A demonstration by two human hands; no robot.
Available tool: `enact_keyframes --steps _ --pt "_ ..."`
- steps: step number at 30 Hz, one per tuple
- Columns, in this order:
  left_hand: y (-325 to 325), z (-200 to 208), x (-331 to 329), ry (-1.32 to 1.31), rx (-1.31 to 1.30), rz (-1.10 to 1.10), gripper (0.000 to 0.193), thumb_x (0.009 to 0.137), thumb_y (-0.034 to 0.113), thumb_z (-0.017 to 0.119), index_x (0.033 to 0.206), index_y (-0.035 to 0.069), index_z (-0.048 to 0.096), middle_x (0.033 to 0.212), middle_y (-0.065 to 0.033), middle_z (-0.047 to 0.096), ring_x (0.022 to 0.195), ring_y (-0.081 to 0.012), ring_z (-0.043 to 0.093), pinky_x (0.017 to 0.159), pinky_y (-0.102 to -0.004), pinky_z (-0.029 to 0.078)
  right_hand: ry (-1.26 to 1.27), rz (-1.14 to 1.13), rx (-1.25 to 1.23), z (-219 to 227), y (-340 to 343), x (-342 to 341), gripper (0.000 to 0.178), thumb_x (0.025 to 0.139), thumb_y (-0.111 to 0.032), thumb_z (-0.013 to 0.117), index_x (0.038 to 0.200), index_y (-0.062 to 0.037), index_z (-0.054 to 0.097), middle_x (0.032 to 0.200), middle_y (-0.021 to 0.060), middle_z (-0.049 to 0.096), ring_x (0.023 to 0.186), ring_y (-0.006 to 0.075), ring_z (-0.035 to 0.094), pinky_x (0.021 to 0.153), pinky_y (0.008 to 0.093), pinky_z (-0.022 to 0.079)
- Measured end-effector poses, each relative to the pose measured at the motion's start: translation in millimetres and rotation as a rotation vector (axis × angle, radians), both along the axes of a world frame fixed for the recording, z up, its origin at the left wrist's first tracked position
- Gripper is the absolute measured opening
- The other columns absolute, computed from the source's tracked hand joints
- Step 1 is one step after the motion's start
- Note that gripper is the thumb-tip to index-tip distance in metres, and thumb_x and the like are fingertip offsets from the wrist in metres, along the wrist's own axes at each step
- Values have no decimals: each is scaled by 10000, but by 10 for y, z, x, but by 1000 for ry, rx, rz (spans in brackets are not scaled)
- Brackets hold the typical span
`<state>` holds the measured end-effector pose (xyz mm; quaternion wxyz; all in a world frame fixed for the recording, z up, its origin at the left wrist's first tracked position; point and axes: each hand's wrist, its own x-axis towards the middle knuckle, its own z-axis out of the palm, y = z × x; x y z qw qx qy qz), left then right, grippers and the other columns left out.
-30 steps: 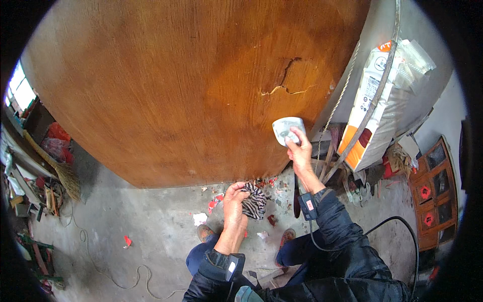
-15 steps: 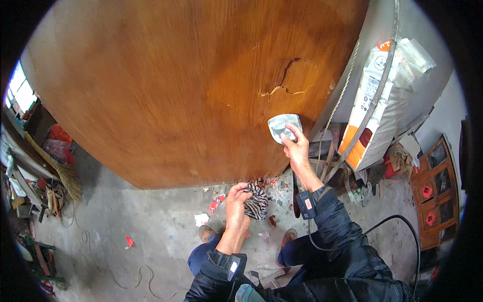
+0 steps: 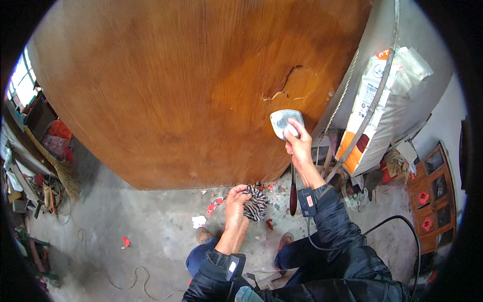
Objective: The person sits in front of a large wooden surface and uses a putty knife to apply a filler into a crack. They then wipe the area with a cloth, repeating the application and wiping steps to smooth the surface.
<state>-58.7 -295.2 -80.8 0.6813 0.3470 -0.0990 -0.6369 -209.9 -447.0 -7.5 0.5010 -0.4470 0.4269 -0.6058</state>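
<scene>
My right hand (image 3: pixel 300 144) grips a flat, silver-grey scraper plate (image 3: pixel 287 122) with rounded corners, thumb and fingers closed at its lower right. The plate is just below a jagged crack (image 3: pixel 283 93) in the large brown wooden panel (image 3: pixel 166 100); whether it touches the wood I cannot tell. Lower down, my left hand (image 3: pixel 235 204) pinches a black-and-white zebra-striped cloth (image 3: pixel 256 204), which hangs bunched near the panel's bottom edge. Below my right hand is a slim tool with a dark red-brown handle (image 3: pixel 293 199); its upper end is hidden.
Right of the panel, a white and orange sack (image 3: pixel 370 110) leans beside a rope (image 3: pixel 342 95) and a bent pole (image 3: pixel 385 75). A small wooden door panel (image 3: pixel 432 196) stands far right. Red and white scraps (image 3: pixel 199 221) litter the concrete floor. A straw broom (image 3: pixel 63 171) is at left.
My right hand and the scraper plate have shifted slightly up and right, and the plate has tilted. The dark-handled tool shows more fully below that hand. My left hand still holds the cloth.
</scene>
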Motion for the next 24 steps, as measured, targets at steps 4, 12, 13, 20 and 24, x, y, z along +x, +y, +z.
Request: enact_keyframes --steps 4,12,13,20,24 --pt "-14 16 10 -51 42 9 234 717 -84 493 907 36 557 817 -35 583 755 -121 545 704 -224 438 22 -44 59 88 84 -113 378 774 -30 627 1139 -72 540 813 9 559 422 31 340 355 177 243" --pt "-42 -94 -10 -18 -12 -1 231 706 -72 510 903 37 561 810 -23 578 752 -105 534 699 -222 426 44 19 -84 111 -96 -65 374 790 -35 615 1152 -79 531 744 -12 537 417 23 336 357 171 231" --pt "-35 -95 -15 -21 17 -5 232 705 -72 510 903 38 560 807 -23 578 750 -105 533 700 -222 425 50 16 -62 35 -79 -64 367 785 -35 619 1141 -79 540 732 -10 541 411 25 337 350 175 232" --pt "-45 -35 8 -5 34 20 235 703 -73 511 904 40 559 801 -30 584 737 -113 540 685 -227 436 82 -47 123 -137 94 -202 390 788 -65 631 1161 -90 521 856 10 546 428 35 359 351 184 249" --pt "-38 -44 -12 -30 -6 34 232 703 -79 509 899 33 560 811 -36 594 748 -118 549 696 -232 441 156 113 -65 53 149 -185 446 800 4 582 1221 -96 476 846 4 520 460 39 356 396 176 267"
